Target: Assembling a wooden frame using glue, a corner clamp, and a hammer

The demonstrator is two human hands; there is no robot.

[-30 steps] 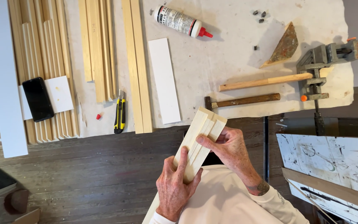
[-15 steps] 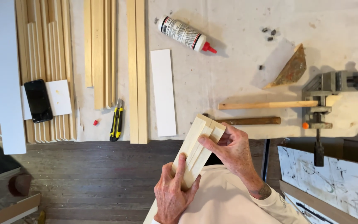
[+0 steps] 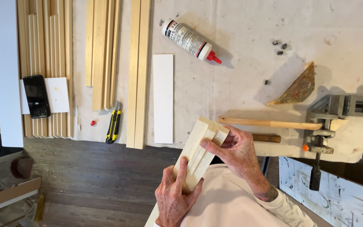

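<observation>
Both hands curled around wood block: left hand low, right hand high.

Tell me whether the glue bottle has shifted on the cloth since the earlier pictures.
No. The glue bottle lies in the same spot relative to the white strip just below it, red tip pointing the same way. Only the head camera moved, so the whole bench slides in view.
</observation>
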